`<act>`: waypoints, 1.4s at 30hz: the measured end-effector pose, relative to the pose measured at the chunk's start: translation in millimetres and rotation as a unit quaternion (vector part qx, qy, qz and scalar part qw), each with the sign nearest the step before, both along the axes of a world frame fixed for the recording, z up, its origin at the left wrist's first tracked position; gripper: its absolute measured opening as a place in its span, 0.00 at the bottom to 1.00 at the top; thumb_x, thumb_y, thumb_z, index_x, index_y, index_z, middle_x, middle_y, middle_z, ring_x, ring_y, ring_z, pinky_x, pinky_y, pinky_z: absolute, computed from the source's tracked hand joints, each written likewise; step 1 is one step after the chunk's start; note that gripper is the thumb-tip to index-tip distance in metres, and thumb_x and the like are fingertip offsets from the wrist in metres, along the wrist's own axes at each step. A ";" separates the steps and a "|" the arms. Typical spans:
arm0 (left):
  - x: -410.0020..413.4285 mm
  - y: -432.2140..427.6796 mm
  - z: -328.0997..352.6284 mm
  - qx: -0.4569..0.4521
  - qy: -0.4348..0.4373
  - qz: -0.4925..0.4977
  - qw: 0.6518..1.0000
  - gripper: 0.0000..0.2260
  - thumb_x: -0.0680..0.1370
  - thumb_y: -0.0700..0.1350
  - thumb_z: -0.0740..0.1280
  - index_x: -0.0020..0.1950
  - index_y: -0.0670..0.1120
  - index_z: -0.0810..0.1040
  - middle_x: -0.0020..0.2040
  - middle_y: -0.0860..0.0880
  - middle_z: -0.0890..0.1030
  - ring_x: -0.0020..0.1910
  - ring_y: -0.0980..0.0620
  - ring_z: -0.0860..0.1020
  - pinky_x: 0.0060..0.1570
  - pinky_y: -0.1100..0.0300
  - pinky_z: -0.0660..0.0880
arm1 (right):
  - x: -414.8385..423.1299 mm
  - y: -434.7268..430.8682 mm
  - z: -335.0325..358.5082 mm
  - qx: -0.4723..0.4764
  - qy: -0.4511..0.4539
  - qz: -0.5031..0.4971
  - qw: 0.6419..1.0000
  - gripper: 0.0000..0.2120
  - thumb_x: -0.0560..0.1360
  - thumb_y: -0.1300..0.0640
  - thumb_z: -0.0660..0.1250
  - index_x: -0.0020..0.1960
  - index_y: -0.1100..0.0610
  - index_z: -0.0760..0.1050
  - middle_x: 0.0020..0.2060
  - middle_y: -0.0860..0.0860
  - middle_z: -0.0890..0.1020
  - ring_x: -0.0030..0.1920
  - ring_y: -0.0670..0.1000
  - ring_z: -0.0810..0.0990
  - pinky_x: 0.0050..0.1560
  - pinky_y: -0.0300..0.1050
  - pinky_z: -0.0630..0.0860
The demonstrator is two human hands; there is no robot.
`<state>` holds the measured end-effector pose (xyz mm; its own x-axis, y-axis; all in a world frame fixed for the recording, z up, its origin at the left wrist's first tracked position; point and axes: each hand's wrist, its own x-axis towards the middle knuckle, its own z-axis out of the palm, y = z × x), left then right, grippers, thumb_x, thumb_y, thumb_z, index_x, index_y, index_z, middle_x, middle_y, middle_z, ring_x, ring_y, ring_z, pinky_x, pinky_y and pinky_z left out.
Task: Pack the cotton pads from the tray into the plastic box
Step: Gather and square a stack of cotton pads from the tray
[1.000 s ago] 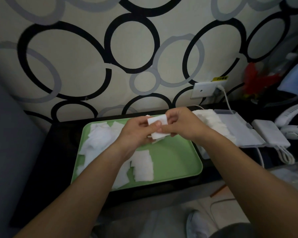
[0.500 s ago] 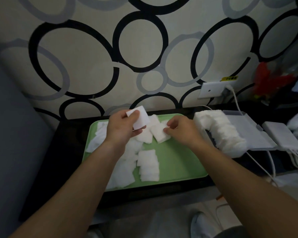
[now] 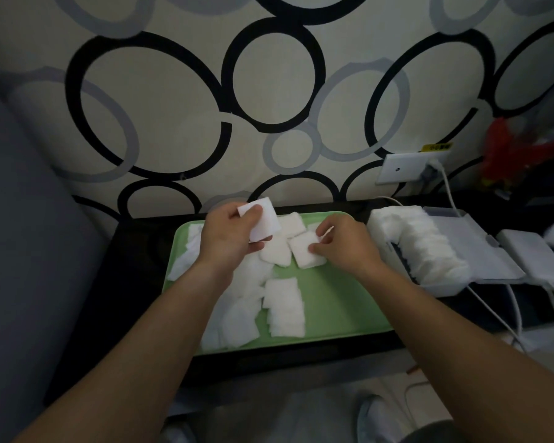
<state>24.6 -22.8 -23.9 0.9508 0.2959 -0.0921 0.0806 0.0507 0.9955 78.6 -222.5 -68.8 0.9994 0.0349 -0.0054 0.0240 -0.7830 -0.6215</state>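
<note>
A green tray point(image 3: 336, 302) lies on the dark table with several loose white cotton pads point(image 3: 283, 305) spread over its left and middle. My left hand point(image 3: 227, 238) holds a small stack of pads point(image 3: 264, 223) up above the tray's far edge. My right hand point(image 3: 343, 244) pinches a pad point(image 3: 304, 252) that lies on the tray near the far right. To the right of the tray stands the plastic box point(image 3: 442, 286), lid flipped open, with a curved row of pads point(image 3: 413, 241) packed in it.
A white power adapter point(image 3: 531, 254) with cables sits right of the box. A wall socket point(image 3: 403, 167) with a plugged cable is behind it. Red items point(image 3: 509, 151) stand at the far right. A grey cushion point(image 3: 20, 251) fills the left side.
The hands were together holding the stack; they have parted. My left hand keeps the stack and my right hand has dropped to a pad on the tray. The camera has tilted up slightly.
</note>
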 end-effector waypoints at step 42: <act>-0.7 -49.2 -7.4 -0.174 0.104 -0.129 0.971 0.05 0.79 0.38 0.67 0.52 0.43 0.82 0.43 0.46 0.86 0.40 0.52 0.85 0.39 0.61 0.81 | -22.8 -20.6 27.4 0.511 0.090 0.058 0.853 0.06 0.78 0.68 0.64 0.50 0.58 0.73 0.43 0.56 0.83 0.46 0.57 0.84 0.45 0.51 0.81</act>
